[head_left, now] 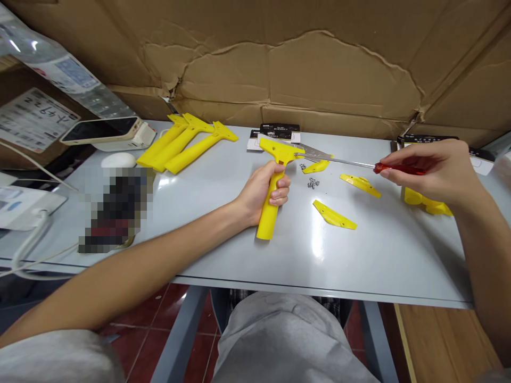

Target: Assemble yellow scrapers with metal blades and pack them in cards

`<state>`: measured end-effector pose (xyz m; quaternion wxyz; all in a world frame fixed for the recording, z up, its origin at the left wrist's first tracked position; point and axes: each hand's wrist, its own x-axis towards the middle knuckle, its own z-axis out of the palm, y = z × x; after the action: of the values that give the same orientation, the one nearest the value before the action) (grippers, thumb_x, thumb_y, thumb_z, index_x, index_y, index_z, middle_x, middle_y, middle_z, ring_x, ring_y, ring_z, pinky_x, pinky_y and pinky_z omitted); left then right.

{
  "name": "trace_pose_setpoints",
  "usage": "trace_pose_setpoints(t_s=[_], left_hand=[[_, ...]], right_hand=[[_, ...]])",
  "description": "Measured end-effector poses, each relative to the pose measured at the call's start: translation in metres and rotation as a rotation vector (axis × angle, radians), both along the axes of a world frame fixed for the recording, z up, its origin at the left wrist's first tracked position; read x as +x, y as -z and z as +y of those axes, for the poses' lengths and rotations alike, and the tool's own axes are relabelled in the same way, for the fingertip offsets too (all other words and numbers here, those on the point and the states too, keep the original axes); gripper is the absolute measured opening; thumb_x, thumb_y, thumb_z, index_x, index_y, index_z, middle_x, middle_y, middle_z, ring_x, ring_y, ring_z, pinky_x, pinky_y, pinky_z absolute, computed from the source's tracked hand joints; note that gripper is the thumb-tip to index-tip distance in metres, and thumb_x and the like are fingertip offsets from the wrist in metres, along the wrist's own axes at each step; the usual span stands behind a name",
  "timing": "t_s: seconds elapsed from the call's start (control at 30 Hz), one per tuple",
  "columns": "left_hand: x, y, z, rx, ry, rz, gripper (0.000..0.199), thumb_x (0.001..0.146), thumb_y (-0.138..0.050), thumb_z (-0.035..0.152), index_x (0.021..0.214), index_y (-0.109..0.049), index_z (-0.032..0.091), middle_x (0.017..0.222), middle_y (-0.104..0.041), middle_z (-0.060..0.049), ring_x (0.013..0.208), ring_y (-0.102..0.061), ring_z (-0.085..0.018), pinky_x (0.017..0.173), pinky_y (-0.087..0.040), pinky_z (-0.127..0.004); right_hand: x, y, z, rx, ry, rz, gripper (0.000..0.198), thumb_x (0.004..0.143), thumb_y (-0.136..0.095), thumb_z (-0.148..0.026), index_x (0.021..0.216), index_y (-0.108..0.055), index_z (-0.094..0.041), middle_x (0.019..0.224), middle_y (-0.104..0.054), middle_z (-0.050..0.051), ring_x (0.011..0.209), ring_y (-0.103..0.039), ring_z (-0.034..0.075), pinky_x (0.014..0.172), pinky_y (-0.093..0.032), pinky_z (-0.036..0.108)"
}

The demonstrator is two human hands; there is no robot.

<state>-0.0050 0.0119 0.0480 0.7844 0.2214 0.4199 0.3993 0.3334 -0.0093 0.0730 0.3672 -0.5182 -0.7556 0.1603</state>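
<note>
My left hand (263, 192) is wrapped round the handle of a yellow scraper (268, 221), its wide head pointing away from me. In my right hand (435, 167) is a screwdriver (405, 167) with a red handle. Its long shaft reaches left, and the tip meets the right side of the scraper head. Just behind that head lies a metal blade (310, 151). Several small screws (313, 183) are heaped to the right of my left hand. Loose yellow clamp plates lie nearby, one plate (334, 215) nearest me and another plate (360, 185) farther right.
Several yellow scrapers (195, 127) lie at the back left. Black-and-white packaging cards (279, 130) rest by the cardboard wall (295, 69). Yellow parts (427, 202) sit under my right hand. A phone (101, 130), a bottle (75, 77) and white cables (30, 247) crowd the left side.
</note>
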Motion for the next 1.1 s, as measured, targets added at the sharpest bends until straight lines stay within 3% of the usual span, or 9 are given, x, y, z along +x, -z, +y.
trace_pose_setpoints(t_s=[0.83,1.1], left_hand=[[0.0,0.001,-0.001,0.046,0.012,0.042,0.021,0.096,-0.054,0.021,0.08,-0.04,0.023,0.058,-0.046,0.007,0.034,-0.029,-0.003,0.033,-0.024,-0.014],[0.001,0.011,-0.006,0.243,0.041,0.087,0.023,0.091,-0.06,0.017,0.082,-0.041,0.024,0.06,-0.049,0.007,0.037,-0.038,-0.004,0.035,-0.026,-0.015]], right_hand=[[0.003,-0.003,-0.001,0.021,0.003,-0.013,0.019,0.076,-0.091,-0.028,0.092,-0.087,-0.017,0.092,-0.079,0.008,0.075,-0.073,0.01,0.065,-0.058,0.016],[0.0,-0.027,-0.011,0.229,-0.115,-0.217,0.016,0.085,-0.086,-0.036,0.097,-0.087,-0.026,0.095,-0.075,0.005,0.08,-0.065,0.006,0.065,-0.045,0.025]])
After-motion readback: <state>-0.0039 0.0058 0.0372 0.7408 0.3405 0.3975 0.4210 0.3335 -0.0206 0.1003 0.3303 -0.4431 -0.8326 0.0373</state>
